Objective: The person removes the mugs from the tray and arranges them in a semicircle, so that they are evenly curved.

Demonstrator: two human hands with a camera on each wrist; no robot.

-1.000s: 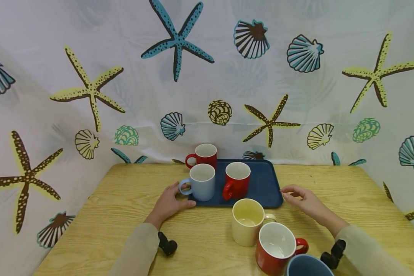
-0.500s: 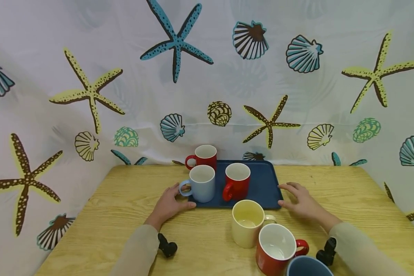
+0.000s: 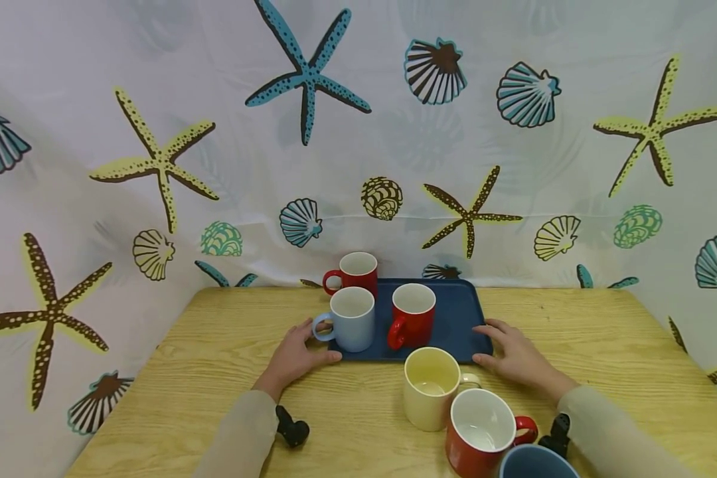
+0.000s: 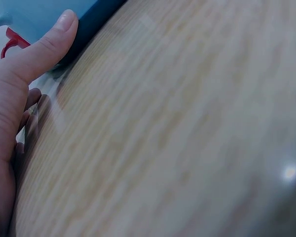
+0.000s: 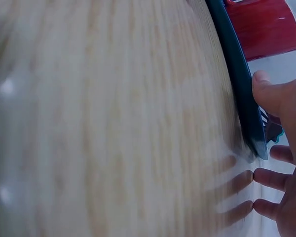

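A dark blue tray (image 3: pixel 459 322) lies at the table's back middle. My left hand (image 3: pixel 295 356) holds its left front corner, the thumb (image 4: pixel 52 47) along the front rim and the fingers round the side, partly behind a light blue mug's handle. At the opposite front corner, my right hand (image 3: pixel 514 355) grips the tray, thumb (image 5: pixel 269 96) at the rim and fingers spread low beside it. Three mugs stand upright in the tray: the light blue mug (image 3: pixel 354 328) at front left, a red mug (image 3: pixel 415 322) in the middle and another red mug (image 3: pixel 361 271) behind.
Just in front of the tray stands a pale yellow mug (image 3: pixel 421 401). A red mug (image 3: pixel 469 445) with a white inside and a blue mug (image 3: pixel 538 465) follow it toward the front right, near my right forearm. A patterned cloth (image 3: pixel 346 153) hangs behind the table.
My right hand has moved left to the tray's right front corner and now takes hold there. The left hand stays at its corner, and the mugs stand as before.
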